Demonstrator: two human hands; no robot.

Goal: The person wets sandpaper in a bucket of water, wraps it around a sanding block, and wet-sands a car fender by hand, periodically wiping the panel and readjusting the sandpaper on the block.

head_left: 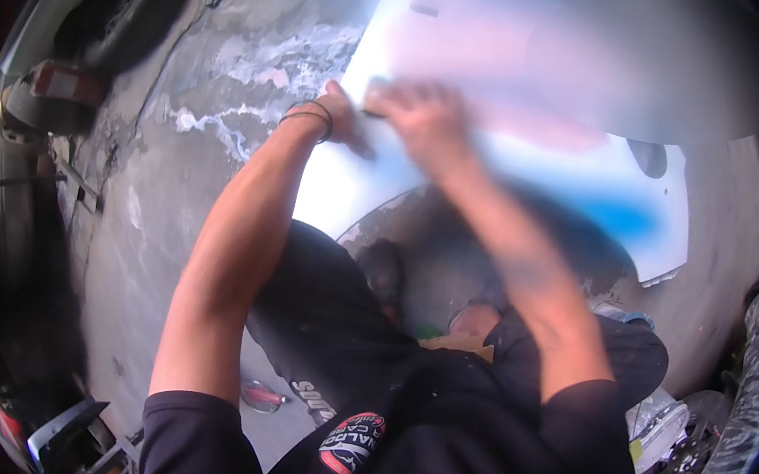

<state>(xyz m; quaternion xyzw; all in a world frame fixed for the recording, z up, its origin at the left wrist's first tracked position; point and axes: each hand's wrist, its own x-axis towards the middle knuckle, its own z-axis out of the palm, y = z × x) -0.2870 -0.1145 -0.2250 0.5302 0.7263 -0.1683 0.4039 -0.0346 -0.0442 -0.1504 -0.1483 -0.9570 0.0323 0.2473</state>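
A large white car body panel (319, 193) with a rounded arch cut-out lies in front of me, with pinkish and blue patches on its surface. My left hand (347, 123), with dark bands at the wrist, is over the panel's left edge. Its thumb and blurred fingers are apart. Close beside it, my right hand (426, 119) is over the panel with its fingers curled together. Something small and dark shows at those fingertips, too blurred to name. Whether either hand touches the panel, I cannot tell.
Stained concrete floor (168, 204) surrounds the panel. Vehicle parts in shadow line the left side, with a reddish block (69, 83) among them. At lower right are a brake disc (688, 445) and plastic sheeting (754, 373). My bent legs (326, 292) are below the arch.
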